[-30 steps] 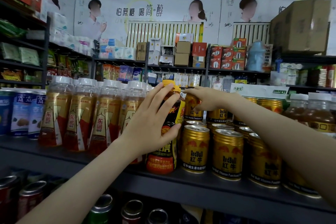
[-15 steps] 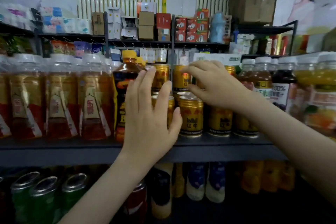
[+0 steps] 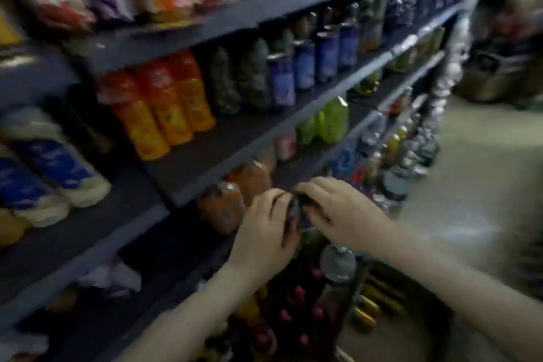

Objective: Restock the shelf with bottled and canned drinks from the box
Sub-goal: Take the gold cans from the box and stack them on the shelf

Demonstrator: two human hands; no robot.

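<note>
Bottled drinks [image 3: 164,114] line dark shelves [image 3: 211,153] beside a pale floor [image 3: 476,191].

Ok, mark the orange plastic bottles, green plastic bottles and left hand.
orange plastic bottles [image 3: 172,117]: head view, middle bottle's label
green plastic bottles [image 3: 335,122]: head view, body
left hand [image 3: 264,232]: head view, back

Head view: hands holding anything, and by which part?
Left hand and right hand both curl fingers round a small dark object between them; blur hides what it is and which part.
</note>
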